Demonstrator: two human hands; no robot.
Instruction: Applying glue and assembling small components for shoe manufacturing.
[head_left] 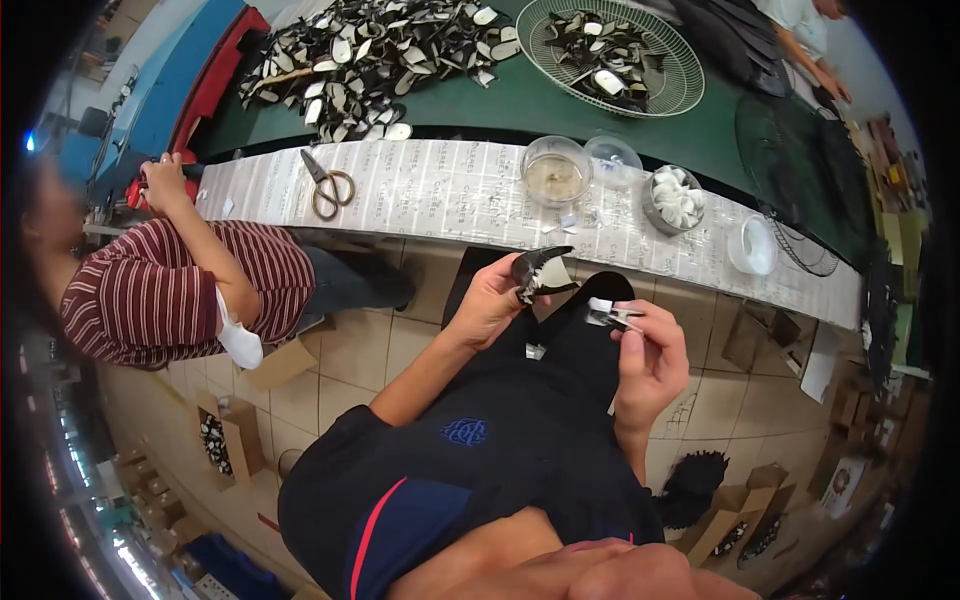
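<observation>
My left hand [487, 305] is closed round a small curved shoe upper [546, 276], black outside with a pale lining and a jagged edge. It is held up in front of the table's near edge, over my lap. To the right and slightly lower, my right hand [652, 362] pinches a small metal tool [622, 319] between thumb and fingers. A small white piece [600, 305] sits at the tool's tip; the tool's exact kind is too small to make out. The upper and the tool are apart.
On the paper-covered table edge [430, 190] are scissors [326, 185], a clear tub [556, 172] of yellowish liquid, a container of white balls [676, 199] and a white cup [752, 246]. Beyond lie a shoe-part heap [370, 60] and a wire basket [690, 80]. A striped-shirted person [190, 290] works at left.
</observation>
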